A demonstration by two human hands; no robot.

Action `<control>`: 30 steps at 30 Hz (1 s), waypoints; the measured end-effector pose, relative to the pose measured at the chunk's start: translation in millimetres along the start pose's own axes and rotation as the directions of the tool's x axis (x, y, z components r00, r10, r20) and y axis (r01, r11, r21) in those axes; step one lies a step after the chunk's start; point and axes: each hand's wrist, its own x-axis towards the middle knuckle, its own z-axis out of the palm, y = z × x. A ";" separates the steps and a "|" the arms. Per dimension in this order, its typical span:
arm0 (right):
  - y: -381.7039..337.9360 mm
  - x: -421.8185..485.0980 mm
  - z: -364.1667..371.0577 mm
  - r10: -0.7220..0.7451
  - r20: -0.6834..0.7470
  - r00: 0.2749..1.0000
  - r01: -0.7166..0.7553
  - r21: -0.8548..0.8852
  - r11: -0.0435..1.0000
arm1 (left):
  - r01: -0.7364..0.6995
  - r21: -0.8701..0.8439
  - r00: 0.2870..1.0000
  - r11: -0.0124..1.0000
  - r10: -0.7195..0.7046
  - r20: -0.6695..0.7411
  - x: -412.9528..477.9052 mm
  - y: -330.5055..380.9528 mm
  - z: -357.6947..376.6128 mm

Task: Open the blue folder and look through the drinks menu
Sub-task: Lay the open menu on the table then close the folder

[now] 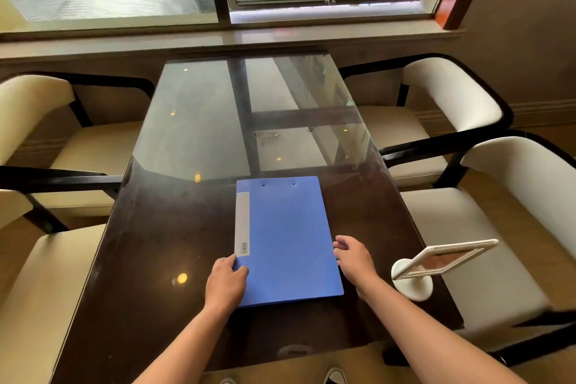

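Dark glass-topped table (174, 227) – white sign stand (414, 277) near its right edge, cream armchairs (452, 93) alongside

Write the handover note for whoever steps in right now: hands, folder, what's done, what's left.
Left hand: holds the near-left corner of the blue folder, thumb on the cover.
Right hand: fingertips curled at the folder's right edge; grip unclear.
Folder: closed, flat on the table, spine to the left; white sign stand to its right.
Done: nothing opened.
Left: lift the cover, look through the drinks menu.
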 end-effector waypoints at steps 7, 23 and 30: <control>6.4 -8.3 -7.6 0.000 -0.018 1.000 -0.001 -0.032 0.999 | -0.025 -0.035 1.000 0.999 0.025 -0.007 -9.9 -5.8 9.6; 11.0 -23.0 -19.7 -0.007 -0.028 1.000 0.005 -0.057 0.998 | -0.048 -0.055 0.998 0.997 0.050 0.032 -27.5 -5.4 16.7; 9.9 -29.8 -22.5 -0.002 -0.019 1.000 0.001 -0.060 0.998 | -0.036 -0.066 0.998 0.997 0.039 0.049 -31.9 -2.9 16.0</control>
